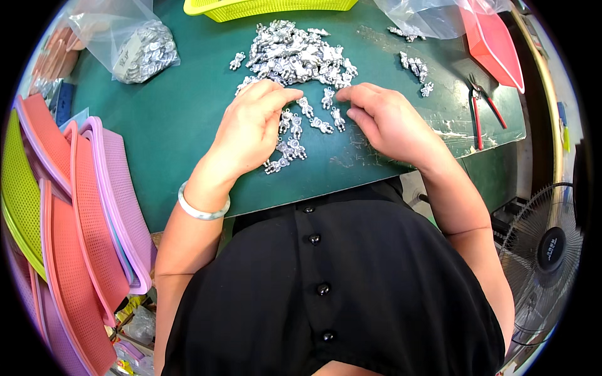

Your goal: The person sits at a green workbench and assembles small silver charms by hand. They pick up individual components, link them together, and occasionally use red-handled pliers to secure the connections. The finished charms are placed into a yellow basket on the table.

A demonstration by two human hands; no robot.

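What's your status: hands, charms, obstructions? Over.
Left hand and right hand flank loose charms; right pinch open, left grip unclear. Charm pile beyond. Pliers rightward, clear of hands.

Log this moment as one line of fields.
Left hand: beside loose silver bear-shaped charms; right hand: beside same charms, contact unclear; charm pile: beyond hands; red-handled pliers: on green table, right

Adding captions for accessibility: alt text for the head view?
A person's bare left hand and right hand flank a few loose silver bear-shaped charms, just in front of a larger charm pile on a green worktable. Red-handled cutters lie at right; colorful perforated plastic baskets crowd the left.
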